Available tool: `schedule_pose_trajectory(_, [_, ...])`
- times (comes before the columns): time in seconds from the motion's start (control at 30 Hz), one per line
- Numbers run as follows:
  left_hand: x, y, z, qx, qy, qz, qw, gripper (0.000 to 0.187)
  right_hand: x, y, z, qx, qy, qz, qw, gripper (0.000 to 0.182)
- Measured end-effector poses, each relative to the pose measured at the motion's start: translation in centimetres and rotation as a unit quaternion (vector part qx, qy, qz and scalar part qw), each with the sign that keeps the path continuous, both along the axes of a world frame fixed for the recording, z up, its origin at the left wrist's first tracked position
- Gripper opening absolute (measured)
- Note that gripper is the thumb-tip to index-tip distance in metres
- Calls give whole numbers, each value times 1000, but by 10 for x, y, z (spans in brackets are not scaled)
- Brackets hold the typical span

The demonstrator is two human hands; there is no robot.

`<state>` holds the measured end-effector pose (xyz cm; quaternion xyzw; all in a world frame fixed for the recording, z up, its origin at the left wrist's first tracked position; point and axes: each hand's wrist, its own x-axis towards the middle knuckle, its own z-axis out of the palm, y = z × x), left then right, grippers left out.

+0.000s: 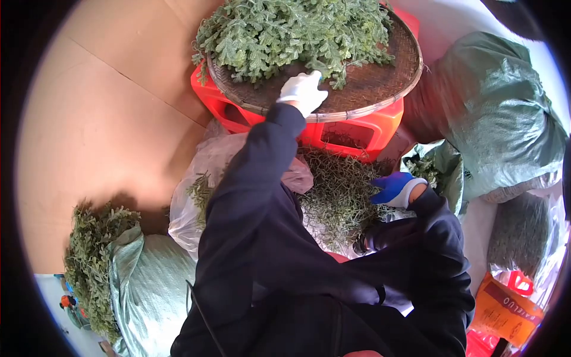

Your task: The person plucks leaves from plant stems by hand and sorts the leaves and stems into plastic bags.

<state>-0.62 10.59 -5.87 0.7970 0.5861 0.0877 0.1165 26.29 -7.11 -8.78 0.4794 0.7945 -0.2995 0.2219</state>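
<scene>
My left hand (pixel 303 93), in a white glove with a bit of blue at a fingertip, reaches over the front of a round woven tray (pixel 372 89). Its fingertips are at the lower edge of a heap of pale green leafy sprigs (pixel 291 35). Thumb and forefinger are apart, and I see nothing held between them. Lower right, my right hand (pixel 395 189), gloved in blue with a white cuff, is at the right side of a pile of thin, dull green stems (pixel 339 190). Its fingers point left and look spread; their tips are partly lost among the stems.
Red plastic stools (pixel 389 122) hold up the tray. A clear plastic bag (pixel 184 196) lies left of the stems. An open green sack (pixel 455 172) of foliage stands near my right hand, with a large full sack (pixel 499 113) behind. Another sack (pixel 157 291) spills foliage lower left.
</scene>
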Motion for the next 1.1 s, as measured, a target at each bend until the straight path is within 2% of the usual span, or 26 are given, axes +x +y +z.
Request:
schedule_pose_trajectory(0.07, [8,1,-19,47,-48,35,997,30,-2,-2,11,-11,-9,-8,1000,65])
schedule_pose_trajectory(0.17, [10,-6,-1,58,-80,6,995,27,6,-7,9,-2,17,-29,999,64])
schedule_pose_trajectory(0.23, [13,-28,20,110,-135,-13,985,25,3,-7,20,14,21,-26,999,60])
schedule_pose_trajectory(0.27, [16,-42,33,134,-163,-22,977,24,3,-6,21,16,62,-38,997,56])
schedule_pose_trajectory(0.33, [17,-65,56,114,-213,-40,970,18,7,-5,24,19,141,-66,988,50])
schedule_pose_trajectory(0.4, [19,-89,67,132,-299,-70,942,17,2,-5,32,36,262,-94,960,42])
schedule_pose_trajectory(0.43, [19,-99,72,129,-286,-71,947,15,0,-5,35,44,320,-106,940,39])
schedule_pose_trajectory(0.53, [18,-83,58,256,-212,-8,943,35,1,-3,26,85,376,-78,919,32])
schedule_pose_trajectory(0.57, [11,-70,54,215,-113,31,969,53,6,0,15,160,354,21,921,28])
schedule_pose_trajectory(0.6, [7,-51,44,161,-116,60,978,63,4,-2,12,161,335,27,928,27])
schedule_pose_trajectory(0.67, [7,-21,34,189,-98,72,974,67,-1,-6,11,165,295,40,940,26])
schedule_pose_trajectory(0.7, [8,-6,29,163,-81,66,981,68,-2,-5,13,190,291,126,929,28])
schedule_pose_trajectory(0.73, [9,3,22,137,-64,60,987,69,-7,-7,18,150,285,81,943,29])
schedule_pose_trajectory(0.8, [11,23,-5,111,-105,79,985,49,-14,-11,30,68,270,-10,960,31])
schedule_pose_trajectory(0.83, [3,39,-27,111,-118,73,984,42,-9,-9,18,93,290,35,952,34])
schedule_pose_trajectory(0.87, [0,47,-41,110,-130,68,983,36,-8,-9,20,80,285,7,955,34])
schedule_pose_trajectory(0.9, [1,44,-41,133,-199,108,965,23,-9,-10,24,65,282,-22,957,34])
schedule_pose_trajectory(0.93, [1,37,-32,187,-210,90,956,22,-11,-11,25,52,282,-51,957,34])
schedule_pose_trajectory(1.1, [4,-23,44,191,-250,-14,949,17,-6,-10,40,14,265,-123,956,35])
